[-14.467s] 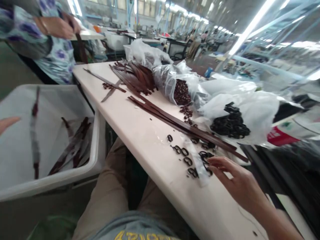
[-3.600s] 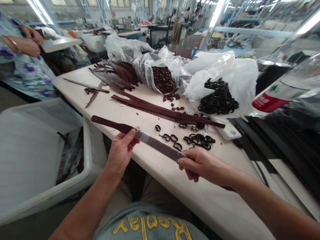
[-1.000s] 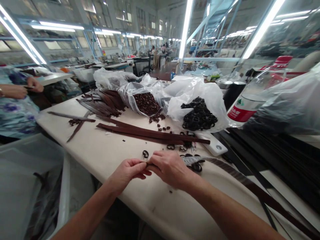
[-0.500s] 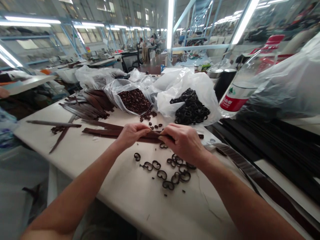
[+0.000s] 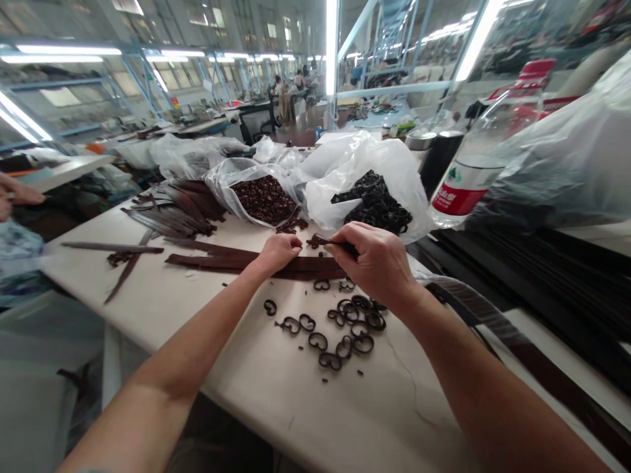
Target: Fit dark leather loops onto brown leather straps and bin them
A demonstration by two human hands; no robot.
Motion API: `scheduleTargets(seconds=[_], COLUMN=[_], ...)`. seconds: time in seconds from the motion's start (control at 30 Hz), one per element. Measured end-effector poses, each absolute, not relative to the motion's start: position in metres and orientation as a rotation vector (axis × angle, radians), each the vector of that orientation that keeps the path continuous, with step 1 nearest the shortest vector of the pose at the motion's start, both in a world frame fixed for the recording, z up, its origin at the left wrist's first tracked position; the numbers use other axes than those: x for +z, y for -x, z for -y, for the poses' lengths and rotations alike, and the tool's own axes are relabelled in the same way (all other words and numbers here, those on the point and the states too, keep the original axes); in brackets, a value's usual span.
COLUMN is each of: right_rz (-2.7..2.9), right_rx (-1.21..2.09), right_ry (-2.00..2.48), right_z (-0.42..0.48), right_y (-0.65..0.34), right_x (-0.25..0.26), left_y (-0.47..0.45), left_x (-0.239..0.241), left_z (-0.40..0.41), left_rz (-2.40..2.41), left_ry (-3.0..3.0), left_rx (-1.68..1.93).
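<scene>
Brown strap (image 5: 532, 358) trails right across the counter (image 5: 256, 368), its tip clamped in the right hand (image 5: 377, 263), presumably for control, facing the left hand (image 5: 279, 253), fingertips together near loose brown loops (image 5: 290, 226), any held piece unconfirmed.

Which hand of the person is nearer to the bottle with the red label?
The right hand: it is to the left of the bottle, nearer the camera, not touching it. The left hand is farther left, near the small brown rings.
</scene>
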State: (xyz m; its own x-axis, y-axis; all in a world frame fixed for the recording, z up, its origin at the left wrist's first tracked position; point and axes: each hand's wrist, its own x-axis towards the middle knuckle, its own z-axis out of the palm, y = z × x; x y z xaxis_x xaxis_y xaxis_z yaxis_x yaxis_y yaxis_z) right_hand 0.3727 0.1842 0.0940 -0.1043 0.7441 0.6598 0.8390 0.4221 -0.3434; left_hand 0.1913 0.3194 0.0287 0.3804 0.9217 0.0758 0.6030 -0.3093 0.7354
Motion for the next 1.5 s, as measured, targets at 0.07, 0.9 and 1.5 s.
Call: scheduleTargets(seconds=[0.07, 0.9, 1.5], right_rz=[1.875, 2.237, 2.173], right_rx=[-0.131, 0.042, 0.636], right_ry=[1.332, 0.886, 0.834], right_z=[-0.183, -0.126, -0.123], right_y=[-0.367, -0.286, -0.276], right_x=[0.092, 0.079, 0.063], left_y=[-0.177, -0.101, -0.099], left_x=[0.039, 0.052, 0.043], left_z=[-0.301, -0.105, -0.087], left_rz=[-1.267, -0.85, -0.947], left_ry=[-1.852, -0.45, -0.673], left_rx=[0.773, 1.279, 1.362])
